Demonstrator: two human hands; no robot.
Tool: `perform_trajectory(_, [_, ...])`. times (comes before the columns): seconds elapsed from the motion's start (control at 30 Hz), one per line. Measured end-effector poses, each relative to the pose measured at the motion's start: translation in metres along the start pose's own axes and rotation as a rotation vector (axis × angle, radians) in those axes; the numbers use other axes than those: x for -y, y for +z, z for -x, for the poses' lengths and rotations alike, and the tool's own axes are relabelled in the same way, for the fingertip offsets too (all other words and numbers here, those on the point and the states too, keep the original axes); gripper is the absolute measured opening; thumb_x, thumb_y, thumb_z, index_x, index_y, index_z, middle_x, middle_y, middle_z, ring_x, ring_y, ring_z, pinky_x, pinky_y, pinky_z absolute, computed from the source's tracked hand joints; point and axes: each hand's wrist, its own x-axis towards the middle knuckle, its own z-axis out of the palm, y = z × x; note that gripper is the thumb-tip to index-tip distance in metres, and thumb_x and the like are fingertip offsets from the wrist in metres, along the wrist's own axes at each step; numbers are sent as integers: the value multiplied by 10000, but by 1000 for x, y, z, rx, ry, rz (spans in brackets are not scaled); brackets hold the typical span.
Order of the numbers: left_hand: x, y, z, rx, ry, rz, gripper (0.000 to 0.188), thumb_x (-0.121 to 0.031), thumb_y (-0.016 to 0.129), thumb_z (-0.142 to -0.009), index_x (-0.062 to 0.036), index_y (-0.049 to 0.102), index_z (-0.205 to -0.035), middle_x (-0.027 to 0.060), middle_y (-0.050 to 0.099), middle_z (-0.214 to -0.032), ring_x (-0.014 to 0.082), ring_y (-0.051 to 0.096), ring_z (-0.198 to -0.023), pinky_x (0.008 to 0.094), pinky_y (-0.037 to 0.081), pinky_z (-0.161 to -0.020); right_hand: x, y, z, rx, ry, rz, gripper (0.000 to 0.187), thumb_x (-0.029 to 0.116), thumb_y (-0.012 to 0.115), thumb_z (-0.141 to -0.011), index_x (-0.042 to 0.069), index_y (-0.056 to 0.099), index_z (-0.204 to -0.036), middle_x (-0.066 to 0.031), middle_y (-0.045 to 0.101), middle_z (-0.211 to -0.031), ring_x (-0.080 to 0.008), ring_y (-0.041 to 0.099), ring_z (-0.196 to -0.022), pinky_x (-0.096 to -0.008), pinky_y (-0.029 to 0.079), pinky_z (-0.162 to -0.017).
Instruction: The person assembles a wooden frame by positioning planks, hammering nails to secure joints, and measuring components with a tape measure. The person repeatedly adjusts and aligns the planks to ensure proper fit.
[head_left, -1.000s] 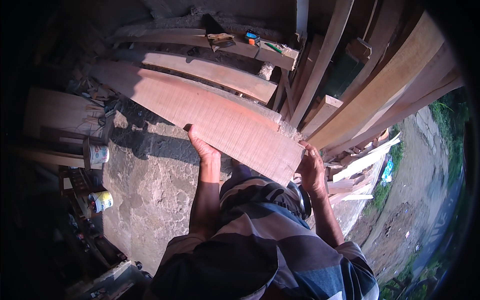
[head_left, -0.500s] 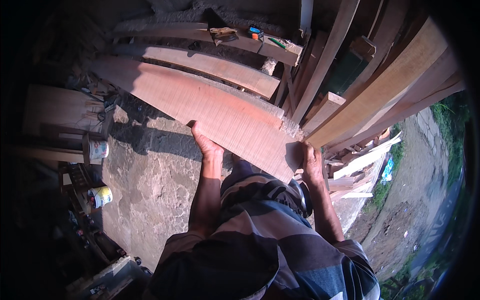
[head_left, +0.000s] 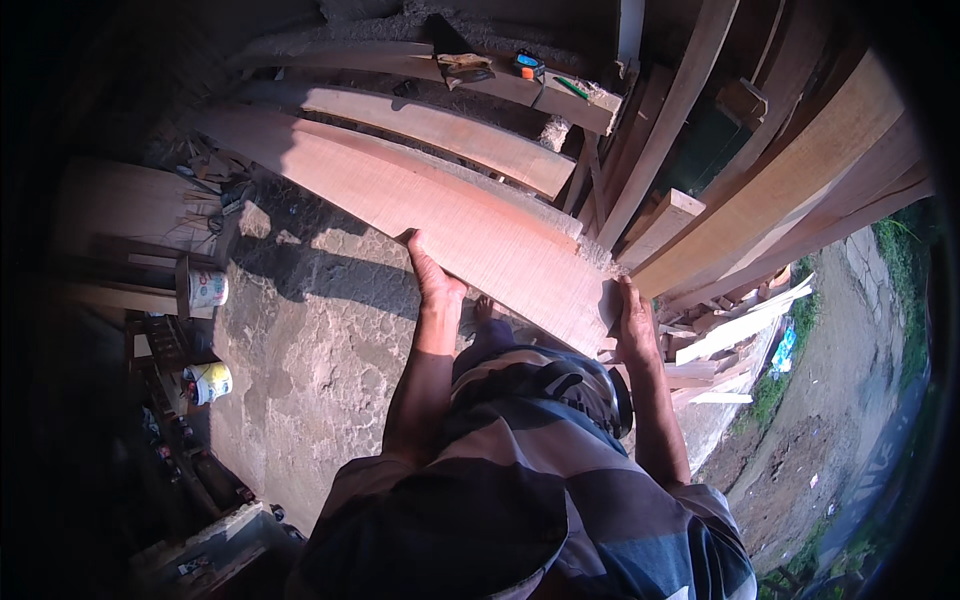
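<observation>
Above the floor (head_left: pixel 290 400), left hand (head_left: pixel 437 278) and right hand (head_left: pixel 637 318) grip 1 wide board (head_left: pixel 480 235).

No word or number can be read clearly. Printing shows at the left as small coloured marks on the pale side of the white bucket (head_left: pixel 208 289) and as a yellow-and-white pattern around the bucket below it (head_left: pixel 211 382), but both are too small and blurred to make out. The blue face of the blue and orange tape measure (head_left: pixel 528 66), lying on a plank (head_left: pixel 505 88) near the top, and the blue-and-white wrapper (head_left: pixel 784 350) by the grass (head_left: pixel 768 400) at the right are likewise too small for any lettering to be told.
</observation>
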Motion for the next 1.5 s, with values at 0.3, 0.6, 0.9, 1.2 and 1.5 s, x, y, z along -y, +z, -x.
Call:
perform_trajectory(0.3, [45,-19,-37,-188,84,63,835,-594,747,-804,-123,460,-1430,117,527,-1408,310,498,-1318,537,443,-1070,-37,-3,-44,-39,-213,54,747,591,415,-1054,-21,453,-1481,-176,507,-1471,-283,489,-1341,-404,381,-1134])
perform_trajectory(0.6, [68,-28,-51,-109,215,-11,827,-689,686,-857,-207,398,-1464,40,410,-1520,223,369,-1414,469,363,-1138,-47,-18,-77,-102,-368,331,680,559,401,-1072,-14,476,-1431,-206,576,-1355,-290,544,-1219,-397,417,-1051])
perform_trajectory(0.9, [30,-22,-39,-212,-269,-487,874,-818,629,-803,-122,572,-1330,108,667,-1131,176,666,-968,391,558,-828,-44,-22,-110,-233,-379,357,772,608,408,-1046,-46,447,-1456,-278,538,-1382,-354,541,-1230,-434,412,-1068])
perform_trajectory(1.2, [-68,1,-33,2,-133,-1229,469,-612,547,-977,-187,683,-1121,31,654,-744,164,586,-447,322,490,-482,-69,-41,-147,-382,-505,485,758,594,379,-1054,-73,458,-1405,-285,542,-1281,-381,538,-1166,-475,412,-1041])
perform_trajectory(1.5, [-62,-102,-178,50,466,-1011,251,-329,667,-995,-81,685,-1029,-7,675,-868,94,585,-811,292,484,-709,-67,27,-155,-793,-631,494,658,614,465,-1025,-8,611,-1182,-138,601,-958,-242,599,-868,-402,498,-816])
